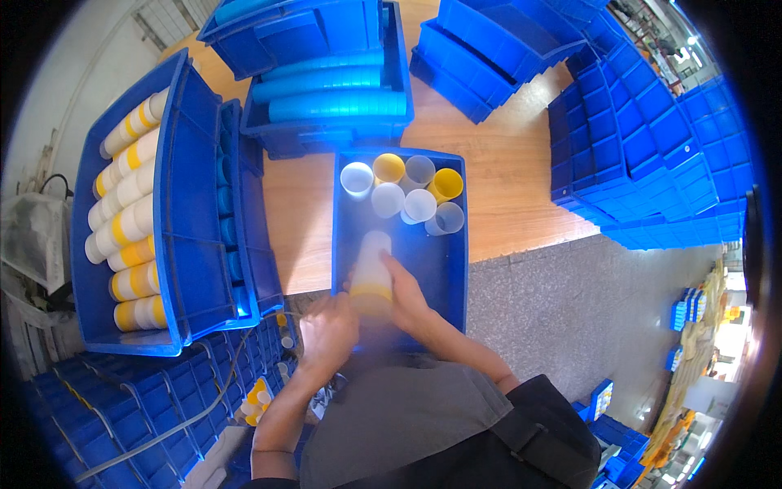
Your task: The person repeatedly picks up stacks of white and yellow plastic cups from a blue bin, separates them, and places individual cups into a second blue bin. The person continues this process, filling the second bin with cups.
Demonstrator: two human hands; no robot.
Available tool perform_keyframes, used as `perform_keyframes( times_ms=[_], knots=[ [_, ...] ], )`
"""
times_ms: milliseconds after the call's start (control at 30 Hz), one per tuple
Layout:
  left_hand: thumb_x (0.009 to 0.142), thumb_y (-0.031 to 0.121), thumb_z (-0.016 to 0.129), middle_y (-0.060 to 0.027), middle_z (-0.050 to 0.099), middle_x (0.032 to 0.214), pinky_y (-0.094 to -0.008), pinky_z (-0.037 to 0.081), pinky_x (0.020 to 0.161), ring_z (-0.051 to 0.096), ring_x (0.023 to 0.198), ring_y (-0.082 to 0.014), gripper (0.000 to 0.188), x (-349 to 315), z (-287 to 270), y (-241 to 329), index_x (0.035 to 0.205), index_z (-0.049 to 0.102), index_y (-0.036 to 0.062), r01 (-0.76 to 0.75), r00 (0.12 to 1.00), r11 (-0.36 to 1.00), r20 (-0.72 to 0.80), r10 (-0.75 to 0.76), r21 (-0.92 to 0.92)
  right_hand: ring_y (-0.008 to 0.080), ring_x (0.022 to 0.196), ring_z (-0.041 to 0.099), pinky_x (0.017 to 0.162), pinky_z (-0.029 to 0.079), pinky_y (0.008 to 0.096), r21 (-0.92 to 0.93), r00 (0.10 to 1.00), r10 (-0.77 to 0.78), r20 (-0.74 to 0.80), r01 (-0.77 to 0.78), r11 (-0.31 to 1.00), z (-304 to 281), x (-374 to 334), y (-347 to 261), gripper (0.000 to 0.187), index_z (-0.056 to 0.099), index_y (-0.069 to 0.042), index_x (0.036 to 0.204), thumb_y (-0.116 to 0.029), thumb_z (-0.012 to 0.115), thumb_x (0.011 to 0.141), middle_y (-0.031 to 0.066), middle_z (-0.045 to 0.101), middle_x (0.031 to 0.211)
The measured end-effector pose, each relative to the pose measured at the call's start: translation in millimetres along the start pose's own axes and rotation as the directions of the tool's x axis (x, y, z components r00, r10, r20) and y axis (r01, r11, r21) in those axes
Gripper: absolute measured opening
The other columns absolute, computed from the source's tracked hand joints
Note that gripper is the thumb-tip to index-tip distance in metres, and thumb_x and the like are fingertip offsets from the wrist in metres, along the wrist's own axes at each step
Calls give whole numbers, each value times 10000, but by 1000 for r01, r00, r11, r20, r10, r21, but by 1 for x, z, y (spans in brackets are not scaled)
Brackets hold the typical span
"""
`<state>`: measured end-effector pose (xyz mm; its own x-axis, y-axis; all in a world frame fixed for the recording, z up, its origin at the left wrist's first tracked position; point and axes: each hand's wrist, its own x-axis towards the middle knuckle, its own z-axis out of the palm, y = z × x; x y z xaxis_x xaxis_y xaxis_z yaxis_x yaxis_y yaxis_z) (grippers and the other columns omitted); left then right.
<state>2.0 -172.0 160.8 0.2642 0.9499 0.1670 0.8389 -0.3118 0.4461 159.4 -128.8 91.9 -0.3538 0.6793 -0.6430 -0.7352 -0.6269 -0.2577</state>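
Note:
In front of me I hold a stack of plastic cups [373,259], translucent white with a yellow band near its close end. My right hand [407,295] wraps round its right side, thumb along the stack. My left hand [327,330] is closed with its fingers curled at the lower left side of the stack; its fingertips are partly hidden. Beneath is a blue plastic crate [407,261] at the table's edge. Several upright cups stand grouped at its far end, among them a yellow cup [445,186] and a white cup [357,179].
On the left, a tilted blue bin [175,244] holds white and yellow cup stacks [122,228]. Beyond, another crate holds light-blue cup stacks [336,104]. Blue bins [464,69] lie at the far right of the wooden table [521,196]; tall stacked crates [627,147] stand beside it.

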Motion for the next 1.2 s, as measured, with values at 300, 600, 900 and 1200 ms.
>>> perform_keyframes(
  times_ms=[300, 600, 900, 1200],
  knots=[
    [806, 19, 603, -197, 648, 737, -462, 533, 624, 657, 677, -383, 111, -13, -9, -2, 905, 651, 8, 181, 981, 974, -47, -189, -134, 349, 1053, 624, 984, 490, 484, 91, 999, -10, 38, 6, 996, 3, 12, -2, 505, 472, -4, 1303, -434, 472, 1040, 214, 627, 1130],
    [754, -20, 607, -229, 688, 830, -474, 554, 667, 681, 733, -408, 307, -18, 2, -7, 1057, 652, -5, 142, 990, 986, 37, -140, -82, 296, 1059, 638, 979, 493, 442, 110, 996, -85, 9, 83, 990, 13, -18, -4, 466, 482, 9, 1281, -369, 560, 1020, 194, 643, 1138],
    [716, -53, 585, -207, 665, 723, -451, 550, 618, 678, 664, -381, 155, -11, -3, 1, 855, 608, 12, 170, 982, 985, 74, -172, 27, 299, 995, 661, 916, 522, 435, -54, 998, 25, 59, -22, 998, -2, -16, 32, 457, 530, 4, 1241, -403, 507, 1033, 178, 654, 1109],
    [754, 23, 658, -191, 661, 711, -421, 547, 587, 677, 640, -364, 250, -44, -30, -2, 1000, 696, 14, 149, 987, 982, -43, -155, -117, 305, 1049, 657, 913, 517, 455, 192, 989, -102, 106, 81, 978, 0, 22, -3, 536, 528, -53, 1259, -422, 710, 915, 145, 655, 1187]
  ],
)
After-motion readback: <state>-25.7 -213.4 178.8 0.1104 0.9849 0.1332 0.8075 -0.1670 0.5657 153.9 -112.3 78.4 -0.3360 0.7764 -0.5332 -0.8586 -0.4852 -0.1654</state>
